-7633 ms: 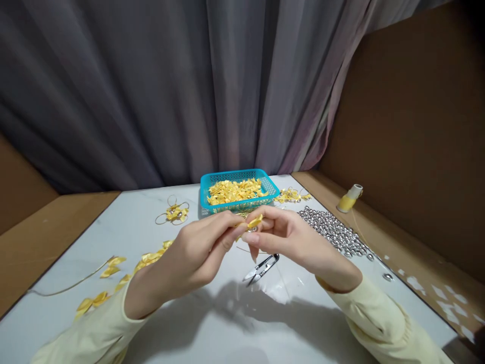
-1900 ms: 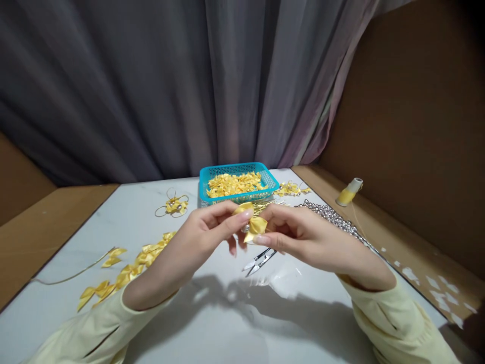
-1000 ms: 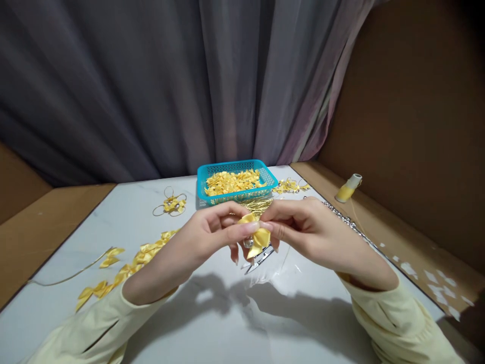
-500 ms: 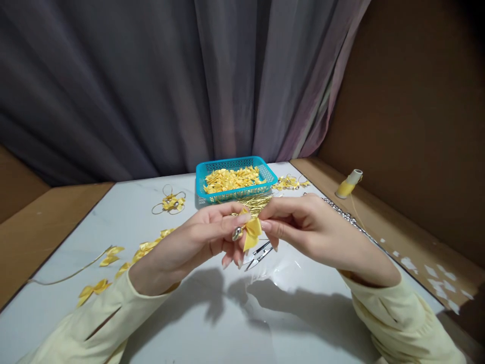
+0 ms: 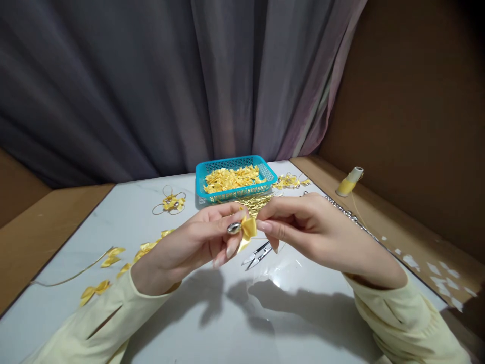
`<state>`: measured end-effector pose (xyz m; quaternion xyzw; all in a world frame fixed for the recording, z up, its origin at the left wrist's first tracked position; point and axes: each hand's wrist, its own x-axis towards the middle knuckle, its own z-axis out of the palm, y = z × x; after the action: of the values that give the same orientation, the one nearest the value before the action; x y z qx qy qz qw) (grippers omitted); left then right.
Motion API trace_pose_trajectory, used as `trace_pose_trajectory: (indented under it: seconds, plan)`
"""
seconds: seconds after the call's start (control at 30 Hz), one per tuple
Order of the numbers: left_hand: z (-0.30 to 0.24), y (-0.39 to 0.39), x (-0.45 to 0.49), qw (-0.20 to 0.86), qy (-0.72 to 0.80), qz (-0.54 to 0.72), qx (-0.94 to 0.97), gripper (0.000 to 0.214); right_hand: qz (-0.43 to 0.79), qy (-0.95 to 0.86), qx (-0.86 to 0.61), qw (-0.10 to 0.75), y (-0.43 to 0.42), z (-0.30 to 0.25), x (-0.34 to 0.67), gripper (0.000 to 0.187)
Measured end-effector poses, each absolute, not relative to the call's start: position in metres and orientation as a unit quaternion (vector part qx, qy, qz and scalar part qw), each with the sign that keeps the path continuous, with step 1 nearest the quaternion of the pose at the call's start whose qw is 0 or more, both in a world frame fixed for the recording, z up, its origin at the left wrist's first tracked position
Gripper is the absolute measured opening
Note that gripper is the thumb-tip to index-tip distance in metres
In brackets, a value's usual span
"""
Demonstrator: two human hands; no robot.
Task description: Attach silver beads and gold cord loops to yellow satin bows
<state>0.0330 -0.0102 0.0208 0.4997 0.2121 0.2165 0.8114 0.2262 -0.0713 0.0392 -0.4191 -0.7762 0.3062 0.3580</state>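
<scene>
A yellow satin ribbon bow (image 5: pixel 249 230) is held above the table in front of me. My left hand (image 5: pixel 206 230) pinches it between thumb and fingers. A shiny silver bead or bell (image 5: pixel 234 228) sticks out beside the left thumb, against the bow. My right hand (image 5: pixel 303 220) is closed, thumb and forefinger pinched at the bow's right edge; any thread between these fingertips is too fine to make out. Below the hands lie small metal thread snips (image 5: pixel 257 256), blades apart. Just behind the hands is a bundle of gold wire ties (image 5: pixel 255 203), partly hidden.
A turquoise basket (image 5: pixel 199 184) of yellow bows stands at the back. Finished-looking bow clusters (image 5: pixel 173 203) lie left, more (image 5: pixel 290 181) right of the basket. Loose bows (image 5: pixel 111 257) and a gold cord (image 5: pixel 76 276) lie left. A yellow thread spool (image 5: pixel 349 182) and silver beads (image 5: pixel 343 211) are right.
Both hands have shifted slightly left with the bow. The bow has turned, and the silver piece now shows more fully beside the left thumb.
</scene>
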Motion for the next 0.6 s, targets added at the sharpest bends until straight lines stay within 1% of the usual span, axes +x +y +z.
trace_pose_trajectory:
  seconds: [0.1, 0.23, 0.6]
  plan:
    - [0.022, -0.011, 0.034, 0.807, 0.207, 0.203, 0.515, 0.015, 0.309, -0.774, -0.416, 0.364, -0.073, 0.04, 0.226, 0.019]
    - [0.024, -0.011, 0.036, 0.789, 0.211, 0.202, 0.541, 0.017, 0.294, -0.778, -0.416, 0.367, -0.076, 0.042, 0.226, 0.018]
    - [0.023, -0.013, 0.036, 0.792, 0.194, 0.204, 0.541, 0.018, 0.208, -0.804, -0.397, 0.391, -0.084, 0.043, 0.226, 0.015]
